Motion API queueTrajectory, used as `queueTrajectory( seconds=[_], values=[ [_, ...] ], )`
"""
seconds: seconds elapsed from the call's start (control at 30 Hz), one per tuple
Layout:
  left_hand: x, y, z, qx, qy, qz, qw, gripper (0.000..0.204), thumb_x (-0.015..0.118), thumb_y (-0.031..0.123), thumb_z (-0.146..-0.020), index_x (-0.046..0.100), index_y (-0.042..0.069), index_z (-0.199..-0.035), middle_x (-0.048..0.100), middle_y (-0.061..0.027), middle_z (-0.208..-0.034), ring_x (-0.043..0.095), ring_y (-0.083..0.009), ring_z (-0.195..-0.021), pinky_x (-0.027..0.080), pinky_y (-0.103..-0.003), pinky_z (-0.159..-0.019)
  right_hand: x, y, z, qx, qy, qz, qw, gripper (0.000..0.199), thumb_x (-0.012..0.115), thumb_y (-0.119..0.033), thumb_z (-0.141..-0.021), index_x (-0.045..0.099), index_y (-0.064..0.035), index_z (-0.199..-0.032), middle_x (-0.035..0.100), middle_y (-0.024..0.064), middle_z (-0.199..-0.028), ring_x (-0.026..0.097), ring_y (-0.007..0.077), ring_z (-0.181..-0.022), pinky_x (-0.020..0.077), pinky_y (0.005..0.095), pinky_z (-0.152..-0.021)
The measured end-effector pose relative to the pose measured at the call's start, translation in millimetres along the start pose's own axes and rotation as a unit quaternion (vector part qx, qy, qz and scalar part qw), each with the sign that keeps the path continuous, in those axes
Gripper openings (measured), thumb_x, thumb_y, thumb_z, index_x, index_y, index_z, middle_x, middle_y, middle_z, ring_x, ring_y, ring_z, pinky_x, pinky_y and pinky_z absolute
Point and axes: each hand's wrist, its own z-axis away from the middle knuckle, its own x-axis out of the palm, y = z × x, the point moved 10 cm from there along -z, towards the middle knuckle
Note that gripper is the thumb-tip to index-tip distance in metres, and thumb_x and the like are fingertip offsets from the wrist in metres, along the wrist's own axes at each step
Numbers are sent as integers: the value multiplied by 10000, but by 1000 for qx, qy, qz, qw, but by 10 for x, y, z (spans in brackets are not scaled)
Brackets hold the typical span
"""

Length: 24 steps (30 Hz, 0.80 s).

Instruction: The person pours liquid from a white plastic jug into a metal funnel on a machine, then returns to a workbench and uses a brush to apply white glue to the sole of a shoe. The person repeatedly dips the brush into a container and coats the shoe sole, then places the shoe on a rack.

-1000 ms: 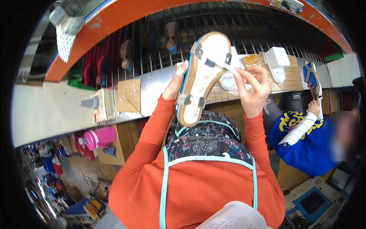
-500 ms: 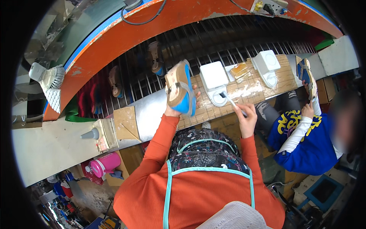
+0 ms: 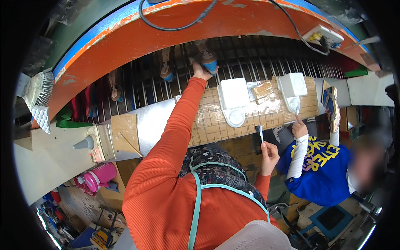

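Stretched out over the dark rollers, my left hand (image 3: 200,71) grips a shoe (image 3: 208,60) with a blue end and pale sole. My fingers are partly hidden beneath it. My right hand (image 3: 270,159) pinches the white handle of a small brush (image 3: 260,131) with dark bristles, just off the bench's near edge. Ahead of the brush stands a white glue pot (image 3: 234,93) with a round cup at its near side.
More shoes (image 3: 166,71) lie on the rollers (image 3: 258,54) to the left. A second white pot (image 3: 292,85) stands near a co-worker's hand (image 3: 299,128); the other hand holds a shoe (image 3: 330,104). A tan board (image 3: 125,133) and a grey cone (image 3: 84,143) sit left. A cable (image 3: 175,28) hangs above.
My left hand has carried the shoe forward from above the bench to the rollers. My right hand has drawn the brush back from the pot's cup. The co-worker's hand has reached toward the second pot.
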Motion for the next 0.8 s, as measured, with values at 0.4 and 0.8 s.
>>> queueTrajectory(
  seconds=[0.4, 0.8],
  values=[
    [-373, 1450, 2034, 503, 536, -585, 343, 1086, 830, 157, -669, 161, 158, -1524, 521, -270, -1224, 559, -450, -1035, 455, -475, -896, 820, -366, -33, 21, -156, -140, 978, 195, 565, -176, -982, 623, 7, -946, 514, 0, -785, 407, 40, -632, 320, 203, -551],
    [-234, 2835, 1696, 485, 246, -721, 428, 914, 854, 365, -626, 395, 99, -1371, 634, -227, -1117, 625, -412, -1006, 518, -477, -839, 3006, -892, -645, -51, -234, -55, 969, 291, 608, -314, -953, 490, -48, -953, 523, 73, -838, 474, 143, -678, 398, 273, -620]
  ],
)
